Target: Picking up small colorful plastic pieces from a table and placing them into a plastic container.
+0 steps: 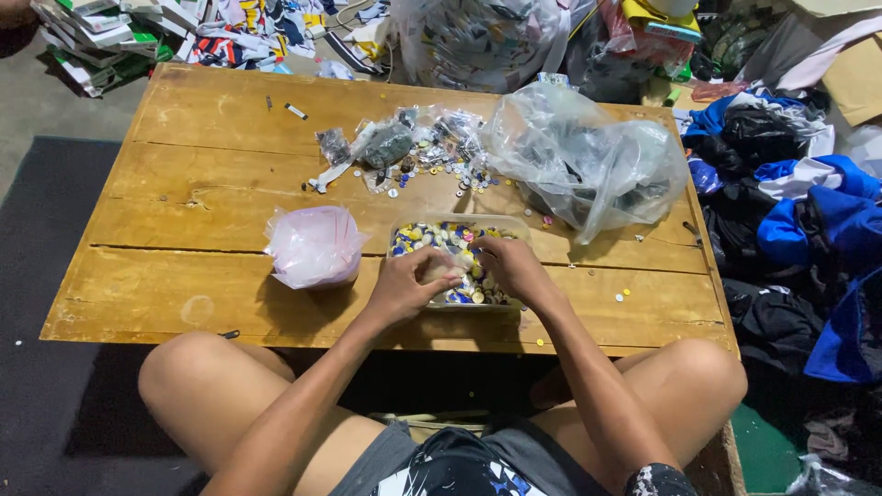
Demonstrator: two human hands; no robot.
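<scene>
Person seen from own head camera, lower half of view. Both arms bare to the elbow and above, no sleeves visible, no watch, bracelet or rings seen. Left hand (401,287) and right hand (511,266) bare, no gloves. Legs bare at the knees, one knee at 8 o'clock, the other at 4 o'clock. Shorts (459,464) at 6 o'clock: dark grey cloth with a black, white and blue splashed print in the middle. A second patch of dark speckled print shows at the bottom edge toward 5 o'clock. Feet not in view.
</scene>
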